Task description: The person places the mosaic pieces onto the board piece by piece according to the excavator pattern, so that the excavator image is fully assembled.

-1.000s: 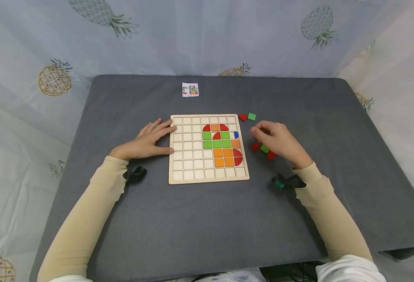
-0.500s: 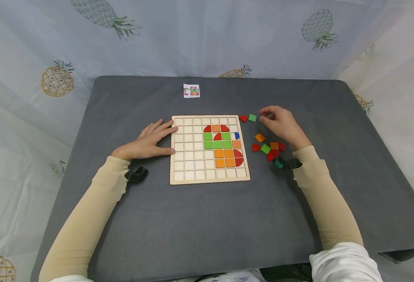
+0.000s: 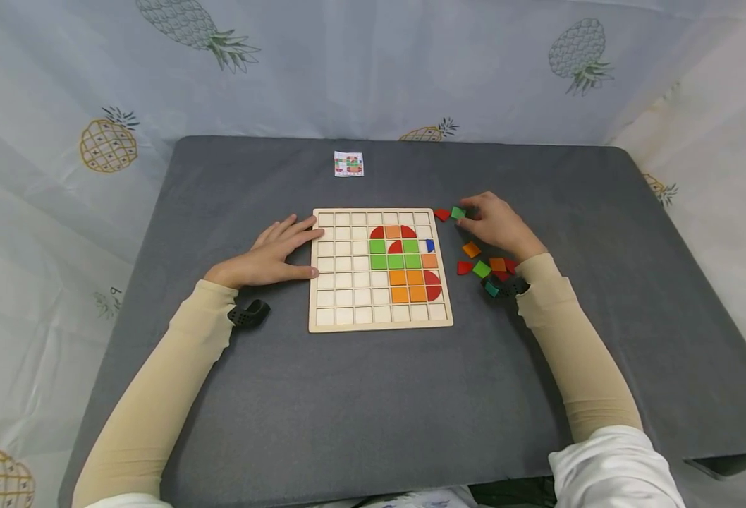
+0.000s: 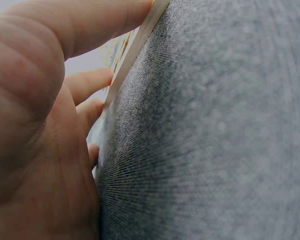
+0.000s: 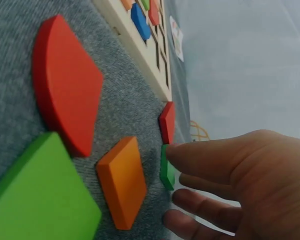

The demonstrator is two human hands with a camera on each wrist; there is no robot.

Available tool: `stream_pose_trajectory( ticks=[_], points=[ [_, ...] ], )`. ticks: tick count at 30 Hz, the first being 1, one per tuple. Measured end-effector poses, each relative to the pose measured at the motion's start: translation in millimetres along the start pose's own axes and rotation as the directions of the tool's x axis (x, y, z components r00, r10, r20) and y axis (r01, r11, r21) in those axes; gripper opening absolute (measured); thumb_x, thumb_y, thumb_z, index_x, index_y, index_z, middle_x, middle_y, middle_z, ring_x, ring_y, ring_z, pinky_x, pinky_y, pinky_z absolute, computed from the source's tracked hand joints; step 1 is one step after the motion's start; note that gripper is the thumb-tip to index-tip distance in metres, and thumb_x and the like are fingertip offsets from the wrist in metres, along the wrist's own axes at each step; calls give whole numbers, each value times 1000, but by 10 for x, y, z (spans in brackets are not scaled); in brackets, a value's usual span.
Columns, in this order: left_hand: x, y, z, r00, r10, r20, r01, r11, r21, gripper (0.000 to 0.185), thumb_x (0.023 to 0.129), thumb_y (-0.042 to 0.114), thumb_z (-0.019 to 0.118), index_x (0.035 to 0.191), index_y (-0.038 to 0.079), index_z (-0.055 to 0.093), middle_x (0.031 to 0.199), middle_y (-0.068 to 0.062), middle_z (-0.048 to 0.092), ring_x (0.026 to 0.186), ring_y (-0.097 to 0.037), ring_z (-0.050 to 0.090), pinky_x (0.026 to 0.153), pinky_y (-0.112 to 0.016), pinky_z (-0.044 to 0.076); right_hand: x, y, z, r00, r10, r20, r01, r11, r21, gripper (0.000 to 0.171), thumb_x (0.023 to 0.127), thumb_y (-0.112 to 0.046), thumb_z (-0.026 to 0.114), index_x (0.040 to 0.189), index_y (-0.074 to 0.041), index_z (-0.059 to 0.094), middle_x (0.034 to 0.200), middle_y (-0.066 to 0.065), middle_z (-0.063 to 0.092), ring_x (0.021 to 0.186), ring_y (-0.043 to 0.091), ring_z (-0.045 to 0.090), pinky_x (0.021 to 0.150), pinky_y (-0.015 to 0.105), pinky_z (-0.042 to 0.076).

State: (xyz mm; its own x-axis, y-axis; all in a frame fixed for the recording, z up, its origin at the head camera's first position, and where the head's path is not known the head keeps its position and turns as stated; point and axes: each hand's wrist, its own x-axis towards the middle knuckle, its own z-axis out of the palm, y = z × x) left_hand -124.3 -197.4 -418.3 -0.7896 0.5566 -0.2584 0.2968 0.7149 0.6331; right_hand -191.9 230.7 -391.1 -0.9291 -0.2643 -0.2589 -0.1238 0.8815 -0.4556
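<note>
My left hand point(image 3: 265, 257) lies with spread fingers at the left edge of a wooden grid board point(image 3: 341, 327); its thumb and fingertips touch the rim, also in the left wrist view. At the board's top right corner, my right hand point(image 3: 496, 222) reaches to a green square tile point(image 3: 457, 212), thumb and index finger on either side of it. In the right wrist view the thumb overlaps the edge of this tile point(image 5: 166, 170), which lies flat beside a red quarter-circle tile point(image 5: 167, 123). Green, orange, red and blue tiles fill part of the board's right half.
Below the right hand lie an orange square tile point(image 3: 471, 249), a red tile point(image 3: 465, 267), a green tile point(image 3: 481, 269) and several others, partly hidden by the wrist strap. A small pattern card point(image 3: 349, 164) sits behind the board on the grey tablecloth.
My right hand has moved up from beside the loose pile, then left to the green square tile, uncovering the orange tiles. My left hand stays at the board's edge.
</note>
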Motion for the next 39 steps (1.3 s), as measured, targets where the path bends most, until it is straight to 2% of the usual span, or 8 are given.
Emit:
stream_pose_trajectory(
  ticks=[9,17,27,32,35,39],
  points=[
    [5,-4,14,1000,-4,-13,4,1000,-11,82,97,46,66,163,25,24,173,1,4,160,-29,-11,127,-55,-9,52,13,25,999,-36,10,37,997,-67,49,102,-19,61,144,3,52,138,26,48,114,41,54,96,55,50],
    [1,-16,21,1000,0,-16,0,1000,-10,82,97,46,66,163,24,24,173,0,4,160,-30,-11,127,-56,-9,60,-11,36,1000,-27,4,28,998,-53,46,102,-19,61,142,3,55,134,25,50,116,39,52,98,55,49],
    [0,8,-5,1000,1,-5,-1,1000,-9,81,97,47,65,163,24,23,173,0,4,160,-31,-12,127,-56,-9,49,-3,43,1000,0,-3,0,1000,-27,48,102,-21,61,144,2,53,137,25,48,119,40,51,100,56,48],
    [4,6,-10,1000,-3,-1,3,1000,-13,81,97,47,65,163,24,24,173,-1,4,160,-30,-12,127,-56,-9,47,-6,61,1000,-5,-17,4,1000,-31,49,102,-21,60,145,1,51,137,26,47,115,39,48,98,55,47],
    [0,12,-10,1000,-2,0,2,1000,-17,82,97,46,66,163,23,24,173,-1,4,160,-30,-12,127,-56,-9,43,-20,73,999,-19,-28,18,998,-52,49,102,-19,59,147,-1,50,142,28,43,122,42,43,102,59,44],
    [3,13,0,1000,-5,-4,5,1000,-14,81,97,46,66,163,23,24,173,-1,4,160,-30,-11,127,-56,-9,48,-38,111,998,-58,-23,55,991,-118,50,102,-17,54,151,-9,48,156,27,31,138,49,29,113,67,28]
  ],
)
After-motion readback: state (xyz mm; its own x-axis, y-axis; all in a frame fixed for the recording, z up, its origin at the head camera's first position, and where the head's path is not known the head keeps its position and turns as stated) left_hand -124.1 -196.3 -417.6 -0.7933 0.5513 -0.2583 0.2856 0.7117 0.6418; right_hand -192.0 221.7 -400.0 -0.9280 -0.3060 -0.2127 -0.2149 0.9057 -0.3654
